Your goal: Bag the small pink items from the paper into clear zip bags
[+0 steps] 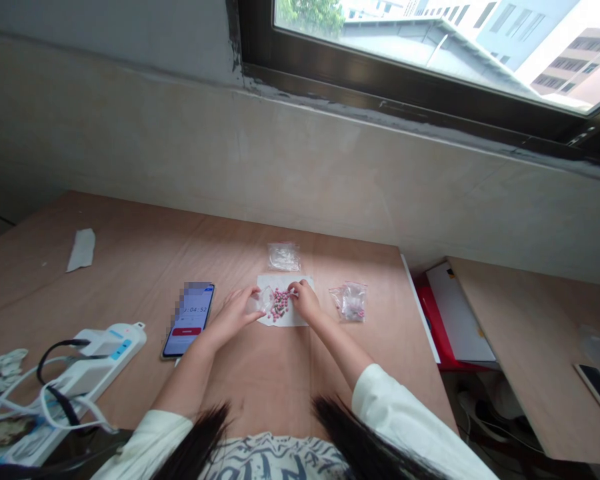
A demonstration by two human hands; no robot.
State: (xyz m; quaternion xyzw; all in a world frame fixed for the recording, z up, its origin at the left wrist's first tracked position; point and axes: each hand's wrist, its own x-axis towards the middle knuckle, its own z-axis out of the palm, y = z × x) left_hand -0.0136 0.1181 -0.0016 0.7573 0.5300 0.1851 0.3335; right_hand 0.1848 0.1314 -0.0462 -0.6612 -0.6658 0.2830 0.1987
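Several small pink pieces [279,305] lie in a pile on a white sheet of paper [285,320] on the wooden table. At the left of the pile, my left hand [238,309] holds a small clear plastic bag [265,301] between thumb and fingers. My right hand [304,298] is at the pile's right edge, its fingertips pinched together; what they hold is too small to make out. Behind the paper is a stack of clear bags [283,257]. Clear bags with some pink pieces [353,302] lie to the right of the paper.
A phone [189,320] showing a timer lies left of my left hand. Further left are a white power strip [100,363] with cables and a paper scrap [81,250]. Beyond the table's right edge are folders [460,313] and a second table [535,333].
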